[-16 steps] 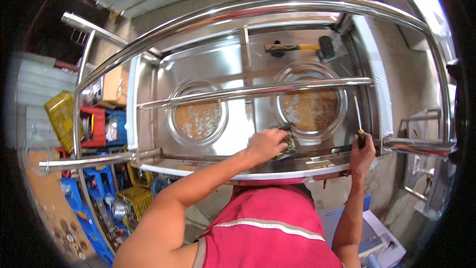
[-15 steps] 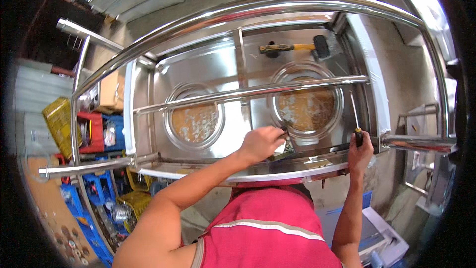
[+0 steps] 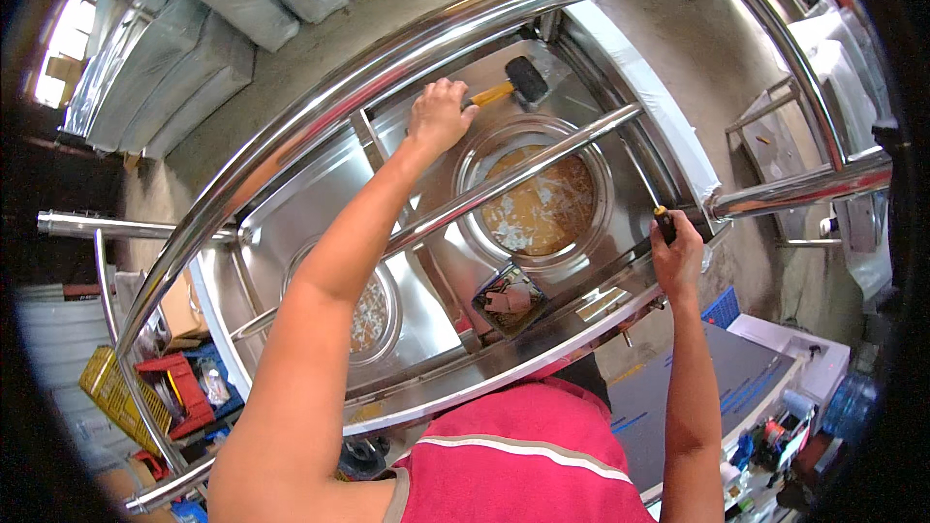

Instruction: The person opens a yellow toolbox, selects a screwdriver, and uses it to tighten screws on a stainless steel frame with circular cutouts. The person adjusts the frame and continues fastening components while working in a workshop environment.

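Observation:
My left hand [image 3: 439, 118] reaches over the crossbar to the far side of the metal frame, its fingers closed round the handle of a mallet [image 3: 526, 79]. The mallet has a black head and a yellow and black handle; my hand covers much of the grip. On the right, my right hand [image 3: 678, 254] holds a screwdriver [image 3: 665, 223] by its black and yellow handle, the thin shaft pointing away from me. A small dark square box [image 3: 510, 302] with small pieces inside sits near the frame's front edge, between my arms.
Shiny steel tubes [image 3: 523, 179] cross over and around the steel panel, which has two round openings [image 3: 538, 199]. Wrapped slabs [image 3: 194, 68] stand at the far left. Red, blue and yellow crates [image 3: 126, 392] lie at left. A grey-topped table [image 3: 717, 397] is at lower right.
My left hand has moved from the small box to the mallet and taken hold of its handle. My right hand still holds the screwdriver. The view has turned.

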A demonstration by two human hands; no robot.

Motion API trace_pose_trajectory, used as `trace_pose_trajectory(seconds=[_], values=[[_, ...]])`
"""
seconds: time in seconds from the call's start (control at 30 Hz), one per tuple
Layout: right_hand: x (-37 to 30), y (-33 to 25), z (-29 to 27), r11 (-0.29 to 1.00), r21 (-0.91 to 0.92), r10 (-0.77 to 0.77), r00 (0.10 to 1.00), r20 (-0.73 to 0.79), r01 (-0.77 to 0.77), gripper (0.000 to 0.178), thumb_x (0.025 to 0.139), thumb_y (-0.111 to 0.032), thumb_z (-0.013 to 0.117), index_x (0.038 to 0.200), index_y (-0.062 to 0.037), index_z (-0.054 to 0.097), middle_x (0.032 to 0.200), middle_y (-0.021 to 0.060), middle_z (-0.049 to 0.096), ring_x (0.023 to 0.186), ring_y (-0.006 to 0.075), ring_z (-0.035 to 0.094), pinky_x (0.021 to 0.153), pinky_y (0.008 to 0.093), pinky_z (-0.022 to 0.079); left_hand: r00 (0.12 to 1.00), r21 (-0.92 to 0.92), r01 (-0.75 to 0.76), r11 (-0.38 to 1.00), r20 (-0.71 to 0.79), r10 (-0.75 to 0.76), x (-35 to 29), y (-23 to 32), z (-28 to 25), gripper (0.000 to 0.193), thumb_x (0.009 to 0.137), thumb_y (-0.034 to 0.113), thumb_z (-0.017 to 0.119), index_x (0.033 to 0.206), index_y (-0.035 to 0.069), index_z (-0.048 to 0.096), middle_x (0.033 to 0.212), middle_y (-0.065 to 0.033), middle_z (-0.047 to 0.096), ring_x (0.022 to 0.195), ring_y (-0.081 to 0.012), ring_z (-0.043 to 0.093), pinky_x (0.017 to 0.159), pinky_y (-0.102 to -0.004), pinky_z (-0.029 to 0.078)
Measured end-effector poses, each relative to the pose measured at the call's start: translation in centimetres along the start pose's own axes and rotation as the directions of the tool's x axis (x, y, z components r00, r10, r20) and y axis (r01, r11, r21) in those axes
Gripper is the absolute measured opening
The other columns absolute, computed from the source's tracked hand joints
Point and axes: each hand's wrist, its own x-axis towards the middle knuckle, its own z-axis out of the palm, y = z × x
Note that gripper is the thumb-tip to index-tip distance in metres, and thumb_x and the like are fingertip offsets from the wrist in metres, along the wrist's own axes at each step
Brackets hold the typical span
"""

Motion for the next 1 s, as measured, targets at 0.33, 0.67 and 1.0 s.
trace_pose_trajectory(seconds=[0.33,0.67,1.0], values=[[0.0,0.0,-0.1,0.997,-0.071,0.043,0.999,-0.017,-0.044,0.02,0.086,-0.013,0.076,0.1,-0.0023,0.066,0.09,0.0207,0.07,0.086,0.0418,0.069,0.075,0.0455,0.054,0.95,0.169,0.007,0.986,0.306,-0.059,7.5,0.5,7.2,0.031,0.094,0.019,0.064,0.122,0.006,0.061,0.125,-0.019,0.059,0.119,-0.0372,0.06,0.1,-0.0559,0.047],[0.2,0.1,-0.2,0.999,-0.028,0.043,0.999,-0.006,-0.043,0.019,0.086,-0.015,0.076,0.099,-0.0049,0.066,0.087,0.0184,0.07,0.084,0.0393,0.07,0.073,0.0441,0.054,0.943,0.259,-0.162,0.952,0.326,0.072,6.8,0.0,8.0,0.029,0.098,0.031,0.062,0.114,0.006,0.061,0.102,-0.0185,0.072,0.102,-0.0382,0.068,0.095,-0.054,0.047],[-0.2,0.3,0.1,0.997,-0.022,-0.076,0.997,-0.03,0.075,0.023,0.089,-0.018,0.076,0.104,-0.004,0.065,0.086,0.019,0.07,0.081,0.0389,0.07,0.071,0.0444,0.054,0.94,0.029,0.021,0.999,0.341,-0.029,6.3,-0.7,2.5,0.035,0.098,0.033,0.06,0.117,0.004,0.061,0.118,-0.0235,0.069,0.11,-0.0416,0.067,0.096,-0.0536,0.053]])
